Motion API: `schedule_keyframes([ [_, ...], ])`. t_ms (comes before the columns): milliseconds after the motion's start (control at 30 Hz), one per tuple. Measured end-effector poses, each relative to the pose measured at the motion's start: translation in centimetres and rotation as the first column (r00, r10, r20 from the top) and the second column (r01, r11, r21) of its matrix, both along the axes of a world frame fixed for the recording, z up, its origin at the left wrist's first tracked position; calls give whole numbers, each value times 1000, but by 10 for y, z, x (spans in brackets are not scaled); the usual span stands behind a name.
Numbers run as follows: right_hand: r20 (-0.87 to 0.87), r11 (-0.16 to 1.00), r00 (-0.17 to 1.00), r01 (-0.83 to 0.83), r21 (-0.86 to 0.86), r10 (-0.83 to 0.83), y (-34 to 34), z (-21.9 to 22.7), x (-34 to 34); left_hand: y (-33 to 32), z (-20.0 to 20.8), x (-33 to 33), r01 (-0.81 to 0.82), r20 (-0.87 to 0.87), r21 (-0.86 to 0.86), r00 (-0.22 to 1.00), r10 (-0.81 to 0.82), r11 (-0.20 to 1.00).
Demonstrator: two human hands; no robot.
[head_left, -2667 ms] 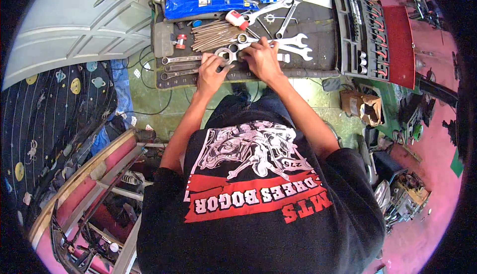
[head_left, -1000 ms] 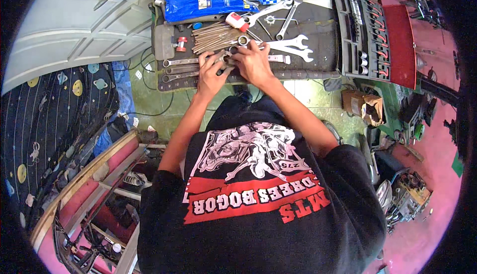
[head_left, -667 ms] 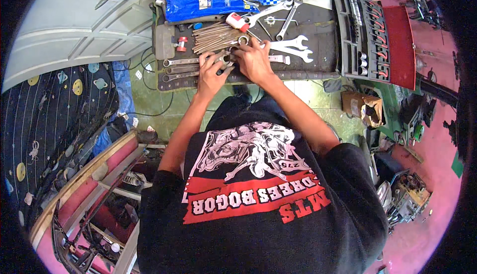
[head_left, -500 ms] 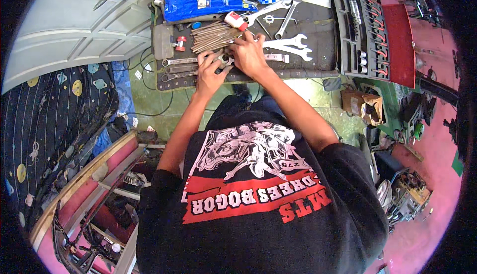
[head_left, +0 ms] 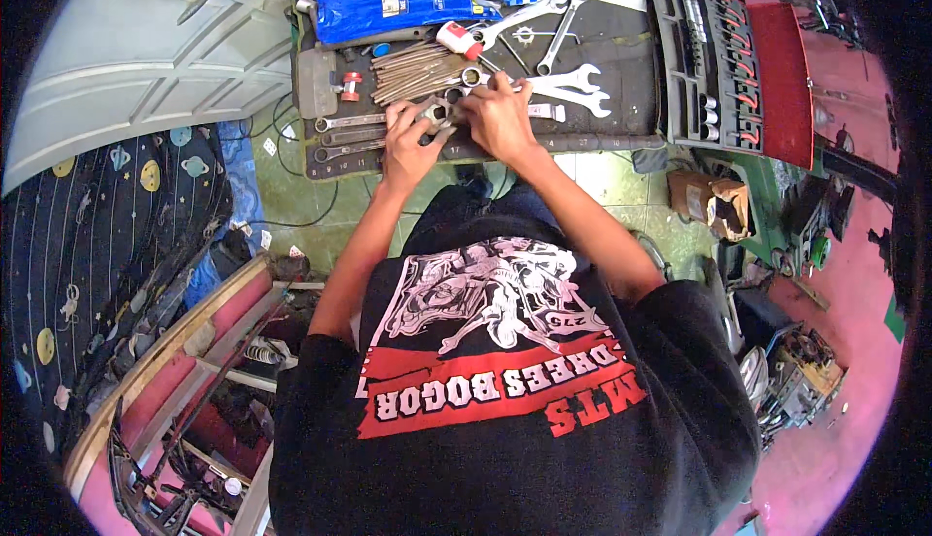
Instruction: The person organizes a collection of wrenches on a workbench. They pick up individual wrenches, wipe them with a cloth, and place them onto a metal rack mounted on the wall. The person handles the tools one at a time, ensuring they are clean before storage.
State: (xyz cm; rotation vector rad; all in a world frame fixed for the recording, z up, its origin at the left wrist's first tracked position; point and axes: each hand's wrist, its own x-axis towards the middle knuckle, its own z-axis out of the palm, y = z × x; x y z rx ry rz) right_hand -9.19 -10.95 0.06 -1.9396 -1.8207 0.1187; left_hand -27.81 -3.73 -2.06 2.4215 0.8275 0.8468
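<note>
My left hand rests at the near part of the work mat, its fingers bent and closed around the open jaw end of a wrench. To its right my right hand has curled fingers over the handles of other wrenches; what its fingertips grip is mostly hidden. A ring end pokes out just beyond that hand. Two large open jaws lie to its right. Several combination wrenches lie side by side left of my left hand. Beyond both hands lies a bundle of thin brownish rods.
A white bottle with a red cap lies beyond the rods, near a blue plastic pouch. A red spool-like part sits at left. At right stands an opened socket case with a red lid. More wrenches lie farther back.
My right hand has shifted slightly right and toward me, uncovering a ring end beyond it. My left hand stays nearly in place, with more of the wrench jaw beside it showing.
</note>
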Motion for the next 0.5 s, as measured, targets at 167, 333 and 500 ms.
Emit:
schedule_keyframes([
  [167,-27,1000,999,27,-14,-27,7,3,-4,-1,2,1,-17,-9,-3,1000,17,1000],
  [333,8,997,998,64,-37,-64,7,-1,4,0,0,1,-12,-14,5,1000,12,1000],
  [500,-30,998,999,-22,-57,21,-8,1,4,1,1,2,-18,-21,9,1000,18,1000],
])
